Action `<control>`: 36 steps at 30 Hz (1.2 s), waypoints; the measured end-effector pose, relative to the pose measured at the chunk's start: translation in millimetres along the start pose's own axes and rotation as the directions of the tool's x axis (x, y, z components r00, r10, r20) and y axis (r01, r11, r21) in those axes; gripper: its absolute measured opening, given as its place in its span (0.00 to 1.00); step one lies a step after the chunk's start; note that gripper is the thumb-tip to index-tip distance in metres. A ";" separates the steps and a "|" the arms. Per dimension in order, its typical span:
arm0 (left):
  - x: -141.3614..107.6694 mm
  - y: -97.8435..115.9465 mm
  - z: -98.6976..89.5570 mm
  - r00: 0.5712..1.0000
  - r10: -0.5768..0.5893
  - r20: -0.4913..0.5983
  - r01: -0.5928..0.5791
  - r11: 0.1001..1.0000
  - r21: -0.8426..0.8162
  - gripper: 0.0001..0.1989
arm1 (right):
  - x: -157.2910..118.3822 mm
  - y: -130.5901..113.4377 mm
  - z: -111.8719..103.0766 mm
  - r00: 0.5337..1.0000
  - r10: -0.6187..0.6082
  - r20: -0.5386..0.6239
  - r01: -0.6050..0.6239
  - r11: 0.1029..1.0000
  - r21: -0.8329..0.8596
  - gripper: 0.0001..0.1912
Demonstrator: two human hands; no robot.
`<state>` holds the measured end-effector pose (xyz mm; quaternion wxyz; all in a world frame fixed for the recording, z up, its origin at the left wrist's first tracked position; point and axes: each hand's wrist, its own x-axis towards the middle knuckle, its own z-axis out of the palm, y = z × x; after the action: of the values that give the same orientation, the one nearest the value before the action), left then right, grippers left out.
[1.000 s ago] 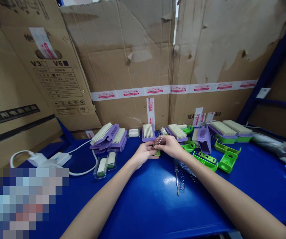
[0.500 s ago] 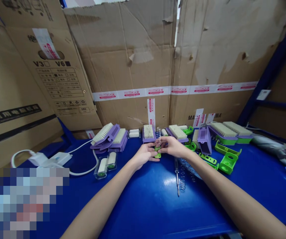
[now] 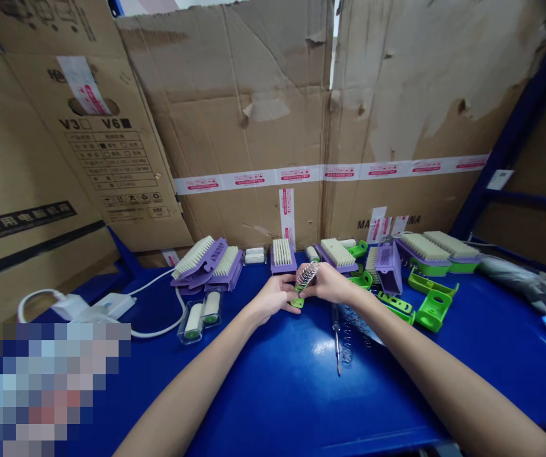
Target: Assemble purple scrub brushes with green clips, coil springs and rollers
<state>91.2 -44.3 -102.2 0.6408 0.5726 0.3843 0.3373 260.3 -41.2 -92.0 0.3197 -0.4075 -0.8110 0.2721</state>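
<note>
My left hand [image 3: 273, 299] is closed, its fingertips pinching a small green plastic part [image 3: 296, 303] above the blue table. On top of that part stands a metal coil spring [image 3: 307, 274], tilted to the right. My right hand [image 3: 332, 284] closes on the spring's lower coils, its fingertips also against the green part. Fingers partly hide where spring and plastic meet. Below the right hand lie a screwdriver [image 3: 337, 343] and loose springs [image 3: 347, 349]. Behind both hands sits a purple brush [image 3: 282, 254] with cream bristles.
More purple brushes [image 3: 206, 263] lie at the back left, near cream rollers in a clear tray [image 3: 191, 331]. To the right are green plastic brackets [image 3: 434, 311] and brushes on green bases [image 3: 427, 251]. White cables and a charger [image 3: 70, 308] occupy the left side; cardboard [image 3: 248, 127] walls the back.
The spring has gone from upright to leaning right, and the green part has tipped with it. Both hands stay close together at nearly the same place.
</note>
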 end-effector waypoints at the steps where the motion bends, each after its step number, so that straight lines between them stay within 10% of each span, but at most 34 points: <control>1: 0.4 -0.3 -0.9 1.000 0.001 0.013 -0.001 1.000 0.006 0.23 | -0.1 -0.2 0.1 1.000 -0.006 -0.007 0.006 1.000 -0.030 0.10; 14: -0.3 -0.6 -2.5 0.997 0.027 0.068 -0.034 0.993 0.112 0.19 | -0.5 -9.2 3.0 1.000 0.018 -0.020 -0.025 0.915 -0.402 0.10; 36: 2.7 3.1 -21.5 0.936 -0.041 0.350 -0.006 0.991 0.131 0.16 | 3.1 -10.0 -2.8 0.997 -0.043 0.059 0.066 0.870 -0.488 0.13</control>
<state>73.7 -31.4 -100.5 0.6637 0.6607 0.2894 0.1980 256.1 -43.3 -82.3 0.1951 -0.4455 -0.8718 0.0582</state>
